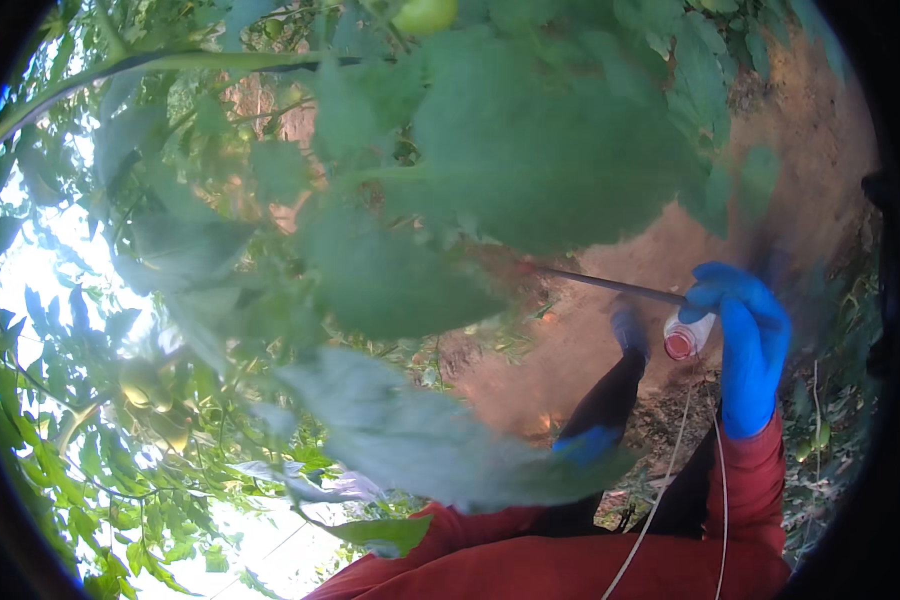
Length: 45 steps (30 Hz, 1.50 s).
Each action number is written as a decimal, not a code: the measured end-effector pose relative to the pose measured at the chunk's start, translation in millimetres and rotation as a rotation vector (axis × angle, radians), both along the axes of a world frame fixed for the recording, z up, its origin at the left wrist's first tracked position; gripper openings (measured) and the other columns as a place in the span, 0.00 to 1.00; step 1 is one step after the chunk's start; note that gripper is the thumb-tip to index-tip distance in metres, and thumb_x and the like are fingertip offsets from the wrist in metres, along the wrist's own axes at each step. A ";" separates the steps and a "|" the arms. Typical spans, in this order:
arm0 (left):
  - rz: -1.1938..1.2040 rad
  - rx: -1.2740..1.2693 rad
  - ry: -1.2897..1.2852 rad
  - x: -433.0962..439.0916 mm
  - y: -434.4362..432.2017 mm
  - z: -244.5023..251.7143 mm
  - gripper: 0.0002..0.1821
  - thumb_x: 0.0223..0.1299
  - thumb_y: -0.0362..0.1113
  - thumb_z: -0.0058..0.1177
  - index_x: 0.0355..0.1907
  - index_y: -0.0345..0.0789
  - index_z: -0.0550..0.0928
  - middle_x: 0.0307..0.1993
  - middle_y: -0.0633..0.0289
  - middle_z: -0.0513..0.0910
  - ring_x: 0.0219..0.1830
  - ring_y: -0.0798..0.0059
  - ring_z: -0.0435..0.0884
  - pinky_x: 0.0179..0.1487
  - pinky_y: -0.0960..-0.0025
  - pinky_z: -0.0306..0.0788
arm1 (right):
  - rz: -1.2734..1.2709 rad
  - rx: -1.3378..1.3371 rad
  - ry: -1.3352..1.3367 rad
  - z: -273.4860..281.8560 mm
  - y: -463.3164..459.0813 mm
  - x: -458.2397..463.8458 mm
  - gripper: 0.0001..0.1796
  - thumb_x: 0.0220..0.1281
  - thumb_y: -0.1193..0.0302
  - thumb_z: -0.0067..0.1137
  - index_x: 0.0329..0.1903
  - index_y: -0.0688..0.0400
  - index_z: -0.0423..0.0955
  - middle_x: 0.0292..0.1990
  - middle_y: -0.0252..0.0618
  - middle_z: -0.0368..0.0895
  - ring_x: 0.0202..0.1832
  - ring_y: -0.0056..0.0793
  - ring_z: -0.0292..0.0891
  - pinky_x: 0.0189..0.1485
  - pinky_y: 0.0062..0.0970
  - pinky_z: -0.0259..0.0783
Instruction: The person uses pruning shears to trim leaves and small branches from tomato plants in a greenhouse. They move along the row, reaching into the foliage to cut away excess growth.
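My right hand (742,330), in a blue glove, is shut on a thin dark stick (615,286) that points left towards the leaves; its far tip looks reddish. Just below the stick, beside the fingers, is a white bottle (688,334) with a round reddish mouth; whether the same hand holds it I cannot tell. My left hand (589,445), also gloved in blue, shows only in part near my dark-clad leg, behind a large blurred leaf (435,435); its fingers are hidden.
Large tomato leaves (540,150) hang close before the camera. A thick stem (195,61) crosses the upper left, and a green tomato (425,15) hangs at the top. Pale strings (671,472) run down past my red sleeve. Bare soil (660,247) lies below.
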<state>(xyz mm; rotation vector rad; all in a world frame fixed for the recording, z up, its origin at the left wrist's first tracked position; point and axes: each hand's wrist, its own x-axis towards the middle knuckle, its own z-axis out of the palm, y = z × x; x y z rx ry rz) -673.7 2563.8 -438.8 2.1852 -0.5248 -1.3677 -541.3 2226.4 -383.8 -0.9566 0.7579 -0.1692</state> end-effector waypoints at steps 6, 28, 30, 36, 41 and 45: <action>-0.155 0.039 -0.149 6.3 -7.0 -2.4 0.16 0.66 0.37 0.48 0.55 0.37 0.77 0.48 0.51 0.80 0.46 0.57 0.80 0.49 0.62 0.74 | 0.102 0.180 -0.071 -31.5 15.4 62.0 0.12 0.69 0.72 0.47 0.49 0.65 0.75 0.42 0.42 0.81 0.39 0.22 0.76 0.43 0.22 0.73; 0.065 -0.115 -0.118 -46.3 20.8 -51.3 0.18 0.65 0.36 0.48 0.57 0.39 0.75 0.42 0.49 0.79 0.42 0.50 0.80 0.45 0.57 0.74 | 0.143 0.243 -0.082 -96.5 50.0 163.1 0.13 0.70 0.71 0.48 0.51 0.64 0.74 0.44 0.41 0.81 0.44 0.26 0.77 0.50 0.27 0.70; 0.037 -0.193 -0.173 -49.8 26.7 -58.2 0.18 0.65 0.36 0.48 0.57 0.39 0.75 0.42 0.49 0.79 0.42 0.50 0.80 0.45 0.57 0.73 | 0.148 0.240 -0.083 -96.0 49.0 161.5 0.13 0.70 0.71 0.48 0.51 0.64 0.74 0.45 0.41 0.81 0.44 0.27 0.77 0.50 0.27 0.70; 0.045 -0.041 -0.111 -30.8 12.0 -37.7 0.18 0.66 0.36 0.47 0.57 0.39 0.74 0.42 0.51 0.78 0.41 0.51 0.80 0.44 0.57 0.73 | 0.142 0.214 -0.076 -88.2 38.7 154.0 0.13 0.70 0.70 0.48 0.51 0.63 0.74 0.45 0.41 0.81 0.45 0.28 0.77 0.52 0.28 0.70; 0.132 0.122 -0.137 -5.6 -8.7 -8.1 0.18 0.65 0.36 0.46 0.57 0.39 0.75 0.42 0.52 0.78 0.40 0.52 0.80 0.43 0.57 0.74 | 0.132 0.184 -0.065 -75.3 28.0 124.2 0.13 0.70 0.70 0.48 0.51 0.63 0.74 0.46 0.40 0.81 0.46 0.29 0.77 0.54 0.30 0.69; 0.187 0.052 0.069 -24.9 8.8 -40.7 0.16 0.63 0.36 0.48 0.53 0.39 0.76 0.42 0.52 0.78 0.38 0.53 0.81 0.41 0.57 0.74 | 0.106 0.143 -0.054 -54.1 17.0 89.5 0.14 0.70 0.69 0.48 0.52 0.63 0.74 0.46 0.40 0.81 0.47 0.30 0.77 0.55 0.30 0.69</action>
